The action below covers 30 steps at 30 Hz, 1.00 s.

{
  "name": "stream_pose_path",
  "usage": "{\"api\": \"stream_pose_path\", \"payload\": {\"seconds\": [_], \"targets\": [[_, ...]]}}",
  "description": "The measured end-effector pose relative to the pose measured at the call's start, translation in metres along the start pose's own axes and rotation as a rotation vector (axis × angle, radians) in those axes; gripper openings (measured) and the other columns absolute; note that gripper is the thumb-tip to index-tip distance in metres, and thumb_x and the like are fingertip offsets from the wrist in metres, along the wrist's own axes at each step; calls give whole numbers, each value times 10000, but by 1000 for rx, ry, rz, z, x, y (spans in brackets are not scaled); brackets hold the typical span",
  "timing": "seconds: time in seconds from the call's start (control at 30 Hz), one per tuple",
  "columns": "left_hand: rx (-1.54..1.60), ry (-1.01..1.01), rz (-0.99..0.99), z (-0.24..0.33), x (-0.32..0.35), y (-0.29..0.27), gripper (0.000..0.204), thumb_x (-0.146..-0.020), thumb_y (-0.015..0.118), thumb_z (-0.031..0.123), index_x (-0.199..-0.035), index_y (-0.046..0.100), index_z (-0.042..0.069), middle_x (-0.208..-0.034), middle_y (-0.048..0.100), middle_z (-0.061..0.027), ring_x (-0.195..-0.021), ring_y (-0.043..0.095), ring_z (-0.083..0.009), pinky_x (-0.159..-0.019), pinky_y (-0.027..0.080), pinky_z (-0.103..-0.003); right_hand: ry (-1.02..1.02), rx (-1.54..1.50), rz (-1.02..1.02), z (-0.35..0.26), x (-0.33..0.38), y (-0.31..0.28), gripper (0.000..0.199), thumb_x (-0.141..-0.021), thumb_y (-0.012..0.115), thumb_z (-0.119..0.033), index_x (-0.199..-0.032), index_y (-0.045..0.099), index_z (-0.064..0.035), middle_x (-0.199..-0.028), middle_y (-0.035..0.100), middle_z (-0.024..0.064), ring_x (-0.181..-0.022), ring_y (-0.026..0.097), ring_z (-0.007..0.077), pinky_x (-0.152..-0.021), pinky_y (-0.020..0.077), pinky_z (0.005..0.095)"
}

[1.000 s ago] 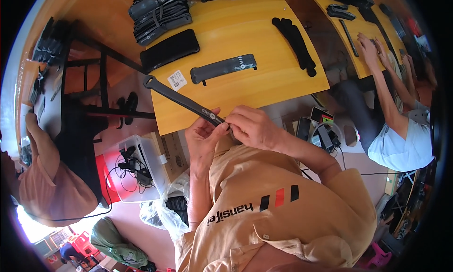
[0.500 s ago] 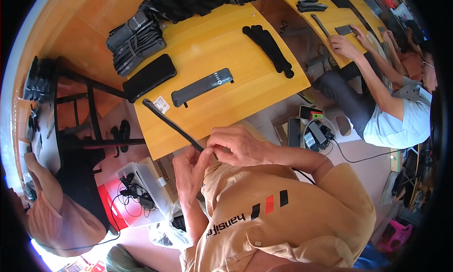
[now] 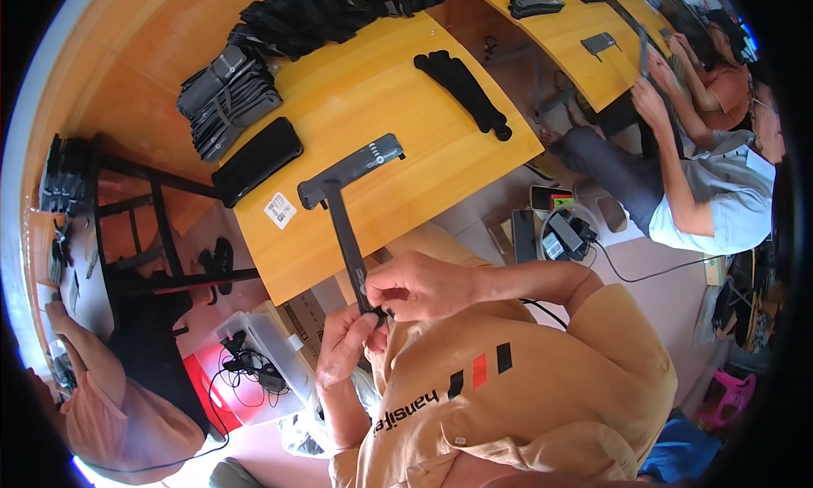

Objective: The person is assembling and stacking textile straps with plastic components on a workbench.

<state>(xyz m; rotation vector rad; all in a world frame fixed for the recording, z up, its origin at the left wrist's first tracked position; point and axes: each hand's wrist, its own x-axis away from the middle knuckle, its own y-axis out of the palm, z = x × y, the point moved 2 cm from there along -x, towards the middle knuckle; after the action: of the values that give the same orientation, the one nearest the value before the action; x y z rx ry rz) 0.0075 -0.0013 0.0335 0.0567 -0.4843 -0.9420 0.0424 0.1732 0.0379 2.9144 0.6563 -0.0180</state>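
A long black strap (image 3: pixel 345 238) runs from my hands at the table's near edge up onto the tabletop. Its far end lies over the left end of a flat dark-grey sleeve with pale markings (image 3: pixel 364 159). My left hand (image 3: pixel 345 342) pinches the strap's near end close to my shirt. Just above and to the right, my right hand (image 3: pixel 423 285) has its fingers curled and pinched on the same strap. The small detail between my fingertips is partly hidden. On the table left of the strap lies a white label sheet (image 3: pixel 280 210).
The yellow table (image 3: pixel 440 170) also carries a black padded piece (image 3: pixel 258 160), stacked black straps (image 3: pixel 461 94), banded dark-grey bundles (image 3: pixel 227 103) and a black pile (image 3: pixel 322 18). A clear bin with cables (image 3: pixel 254 374) stands lower left. Co-workers sit left and right.
The strap has swung right and its far end now overlaps the grey sleeve instead of lying by the label. Both my hands have moved slightly nearer my body.
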Motion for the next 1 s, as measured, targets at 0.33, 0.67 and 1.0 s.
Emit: {"api": "stream_pose_path", "payload": {"seconds": [0.33,0.67,1.0], "targets": [[133,19,187,1,-7,15,253,-890,460,188,-799,571,-21,-609,538,-48,-489,513,-105,-434,396,-202,-378,570,217,-3,1,1,122,-774,584,-41,-747,467,-16,-665,439,98,-601,497,284,-515,371,348],[441,-15,78,-15,11,5,329,-863,482,242,-610,446,34,-473,406,-16,-347,326,-87,-344,233,-225,94,-64,700,-1,5,-73,175,-814,458,-130,-696,546,-36,-519,409,-49,-440,358,39,-393,256,210],[473,275,219,-63,112,-49,301,-796,461,156,-519,401,58,-458,419,-25,-360,350,-107,-354,227,-256,-436,-152,1429,-84,62,-274,129,-839,497,-184,-778,537,-78,-493,268,-67,-373,254,42,-351,178,211]]}}
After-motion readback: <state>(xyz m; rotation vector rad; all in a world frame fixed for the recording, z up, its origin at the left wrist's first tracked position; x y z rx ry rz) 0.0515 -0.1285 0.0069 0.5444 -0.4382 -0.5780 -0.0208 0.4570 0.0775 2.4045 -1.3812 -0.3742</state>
